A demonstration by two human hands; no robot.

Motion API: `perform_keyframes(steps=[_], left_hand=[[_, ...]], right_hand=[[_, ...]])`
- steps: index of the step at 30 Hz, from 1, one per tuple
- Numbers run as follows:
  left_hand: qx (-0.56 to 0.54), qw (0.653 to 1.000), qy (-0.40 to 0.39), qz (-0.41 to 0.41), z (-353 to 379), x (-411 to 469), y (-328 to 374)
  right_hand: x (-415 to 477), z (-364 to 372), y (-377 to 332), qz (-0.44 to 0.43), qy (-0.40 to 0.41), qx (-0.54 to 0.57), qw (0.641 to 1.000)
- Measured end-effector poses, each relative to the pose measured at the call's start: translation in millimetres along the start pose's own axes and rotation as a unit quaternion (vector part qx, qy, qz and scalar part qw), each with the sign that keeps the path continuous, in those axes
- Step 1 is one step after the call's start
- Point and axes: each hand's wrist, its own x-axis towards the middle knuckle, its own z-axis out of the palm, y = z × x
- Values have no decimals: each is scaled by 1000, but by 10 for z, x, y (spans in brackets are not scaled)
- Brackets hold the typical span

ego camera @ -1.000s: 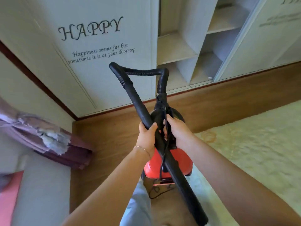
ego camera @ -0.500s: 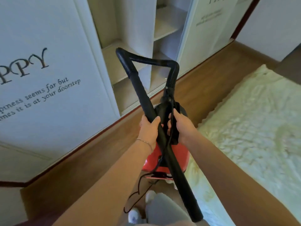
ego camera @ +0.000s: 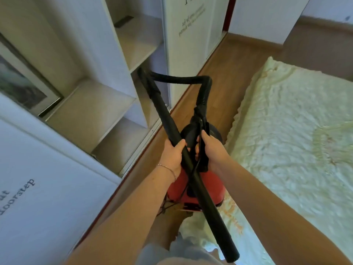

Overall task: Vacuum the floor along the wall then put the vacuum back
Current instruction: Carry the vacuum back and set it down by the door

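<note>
A red vacuum cleaner (ego camera: 208, 190) with a black top hangs in front of me above the wooden floor (ego camera: 229, 60). My left hand (ego camera: 172, 152) grips its long black tube (ego camera: 208, 203), which slants down to the lower right. My right hand (ego camera: 212, 146) grips the black handle on top of the vacuum, together with the black cord. The ribbed black hose (ego camera: 177, 79) loops from the tube's upper end over to the vacuum's top. A loose length of cord (ego camera: 166, 206) dangles under the red body.
A white wardrobe with open shelves (ego camera: 107, 104) and lettered doors (ego camera: 191, 25) runs along the left. A framed picture (ego camera: 26, 87) leans on one shelf. A bed with a pale yellow cover (ego camera: 286, 131) fills the right. The wooden floor strip between them is narrow.
The view has swung right along the wardrobe: the lettered door slid off to the left and the open shelves are now beside me. Both hands keep the same grips.
</note>
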Motion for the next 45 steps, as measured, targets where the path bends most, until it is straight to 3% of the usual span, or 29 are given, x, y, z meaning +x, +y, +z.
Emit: perform_keyframes(steps=[23,27,45], left_hand=[[66,978,-197,-29,1707,3145,1751],[89,969,-230,-31,2144,3567,1878],[100,967,-231,-48,4779,5517,2393]], right_hand=[[2643,28,-2236,-66,150,128,978],[3058,-175,-2593,-85,164,137,973],[5132,-1723,-4605,-92,185,111,972]])
